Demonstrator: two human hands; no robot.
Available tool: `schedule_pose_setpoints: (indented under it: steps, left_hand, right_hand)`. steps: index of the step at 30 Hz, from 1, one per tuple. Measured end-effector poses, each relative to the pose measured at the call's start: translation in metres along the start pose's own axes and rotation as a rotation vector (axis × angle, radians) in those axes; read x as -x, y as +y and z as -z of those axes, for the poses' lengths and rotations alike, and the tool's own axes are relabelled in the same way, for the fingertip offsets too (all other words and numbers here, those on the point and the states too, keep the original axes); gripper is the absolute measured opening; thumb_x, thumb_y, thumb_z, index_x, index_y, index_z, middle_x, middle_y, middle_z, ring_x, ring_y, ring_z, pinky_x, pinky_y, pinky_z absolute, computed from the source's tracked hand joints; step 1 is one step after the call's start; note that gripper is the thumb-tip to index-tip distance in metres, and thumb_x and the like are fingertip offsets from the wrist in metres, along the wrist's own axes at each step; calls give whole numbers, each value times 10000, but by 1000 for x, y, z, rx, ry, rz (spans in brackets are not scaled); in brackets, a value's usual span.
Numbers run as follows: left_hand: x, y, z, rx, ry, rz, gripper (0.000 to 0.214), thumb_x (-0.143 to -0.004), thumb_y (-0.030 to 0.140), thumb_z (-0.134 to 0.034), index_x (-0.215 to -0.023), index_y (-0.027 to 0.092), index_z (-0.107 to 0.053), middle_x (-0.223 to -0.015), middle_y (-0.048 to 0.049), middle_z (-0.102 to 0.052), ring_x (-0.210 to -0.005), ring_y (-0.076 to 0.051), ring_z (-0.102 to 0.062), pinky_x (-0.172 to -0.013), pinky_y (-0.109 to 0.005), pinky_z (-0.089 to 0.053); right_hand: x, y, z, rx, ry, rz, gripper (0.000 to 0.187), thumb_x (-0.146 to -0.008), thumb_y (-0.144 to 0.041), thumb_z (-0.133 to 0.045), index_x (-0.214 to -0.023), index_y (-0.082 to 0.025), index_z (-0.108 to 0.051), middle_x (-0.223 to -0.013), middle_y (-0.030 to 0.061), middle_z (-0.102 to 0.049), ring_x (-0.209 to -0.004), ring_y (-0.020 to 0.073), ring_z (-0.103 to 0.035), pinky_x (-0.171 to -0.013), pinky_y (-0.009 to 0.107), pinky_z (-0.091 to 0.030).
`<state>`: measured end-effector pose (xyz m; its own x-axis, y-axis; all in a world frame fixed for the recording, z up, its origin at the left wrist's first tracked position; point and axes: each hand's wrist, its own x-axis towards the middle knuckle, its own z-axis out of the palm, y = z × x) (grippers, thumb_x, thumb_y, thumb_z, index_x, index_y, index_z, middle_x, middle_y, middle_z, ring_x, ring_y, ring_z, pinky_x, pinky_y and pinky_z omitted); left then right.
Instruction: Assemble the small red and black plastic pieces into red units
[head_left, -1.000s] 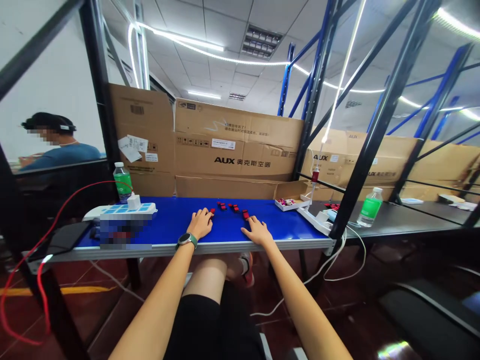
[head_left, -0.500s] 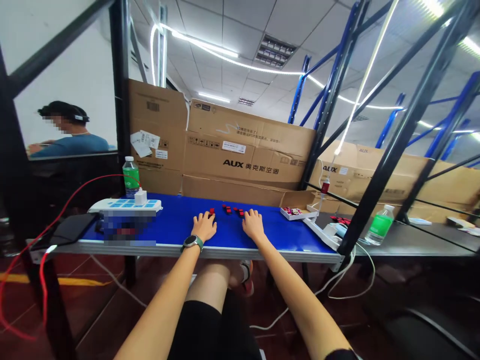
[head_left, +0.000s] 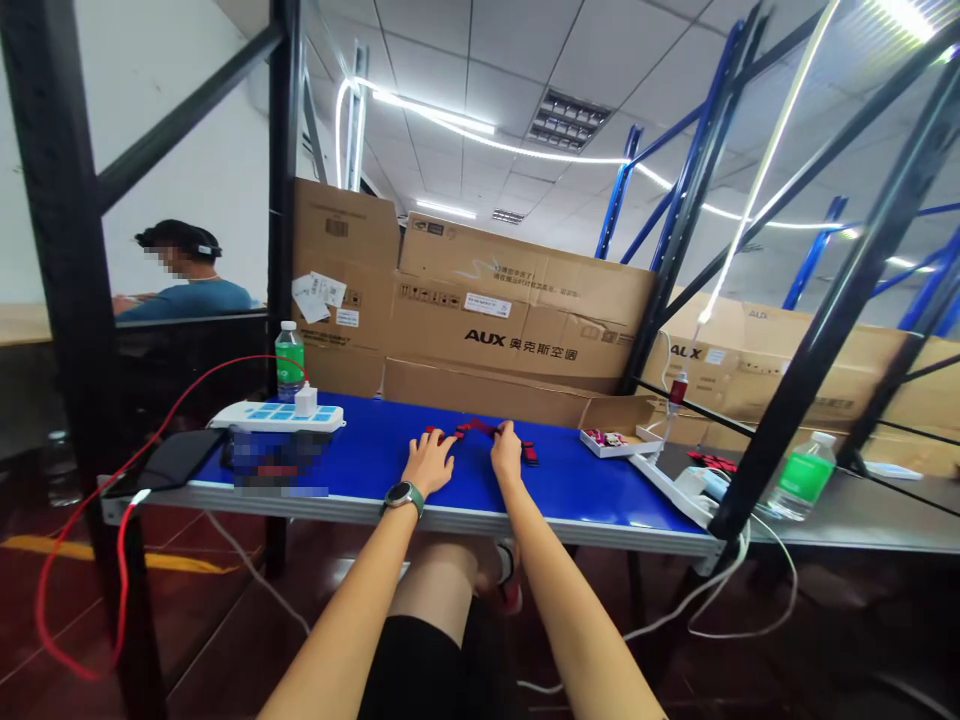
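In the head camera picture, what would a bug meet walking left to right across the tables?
White power strip, left hand, right hand, red-and-black piece, small white box, green-labelled bottle on the right.

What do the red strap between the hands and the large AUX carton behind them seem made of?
Red strap: probably fabric webbing, matte; a thin band with little shine, though too small to confirm.
AUX carton: almost certainly cardboard, matte; brown, creased, with printed markings.

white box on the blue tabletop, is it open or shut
Open: pink and white pieces show inside the white box.
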<state>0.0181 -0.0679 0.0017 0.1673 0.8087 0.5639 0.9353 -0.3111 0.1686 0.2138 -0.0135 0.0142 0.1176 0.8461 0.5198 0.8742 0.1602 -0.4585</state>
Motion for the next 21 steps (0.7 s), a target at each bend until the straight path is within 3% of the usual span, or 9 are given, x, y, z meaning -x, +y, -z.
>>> schedule_pose_setpoints:
  steps: [3,6,13,15,18,21]
  left_hand:
    - [0,-1,2,21,37,-72,537,-939,304,-484,-1470,327,-414,-1453,-97,-452,-1253,-308,-434,-1026,-487,-321]
    - [1,-1,2,24,22,-97,548,-953,334,-491,-1487,312,-373,-1464,-105,-449,-1267,-303,-441,-1042,-481,-312]
    - [-17,15,7,-51,7,-196,734,-917,312,-582,-1548,211,-221,-1447,-177,-455,-1269,-315,-467,-1032,-437,-344]
    - [-29,20,9,-54,7,-242,740,-885,270,-631,-1525,214,-263,-1431,-168,-468,-1252,-301,-488,-1001,-412,-374]
    - [-42,25,7,-50,-38,-327,433,-891,223,-613,-1314,236,-522,-1287,-118,-584,-1156,-272,-547,-940,-390,-408]
    - [-45,25,0,-37,-29,-369,291,-934,208,-529,-1220,215,-586,-1164,-117,-651,-1078,-255,-585,-918,-388,-416]
  right_hand:
    - [-5,1,2,-193,113,89,345,-975,-186,-289,-1259,-129,-475,-1149,167,-653,-1059,231,-633,-910,308,-462]
    - [-5,0,-1,-293,142,172,309,-959,-217,-307,-1201,-152,-487,-1129,152,-662,-1049,220,-639,-919,307,-469]
    - [-5,2,-11,-454,-77,253,163,-882,-334,-491,-973,-222,-567,-953,63,-714,-843,208,-686,-800,304,-527]
    - [-7,5,-12,-481,-102,214,177,-876,-359,-489,-943,-226,-586,-949,58,-720,-828,208,-687,-780,307,-533]
    - [-10,11,-11,-480,-106,178,212,-875,-384,-481,-886,-221,-616,-920,56,-723,-861,216,-678,-803,314,-524]
    - [-10,15,-10,-492,-152,210,243,-884,-383,-469,-877,-202,-631,-897,56,-717,-850,212,-664,-799,306,-512]
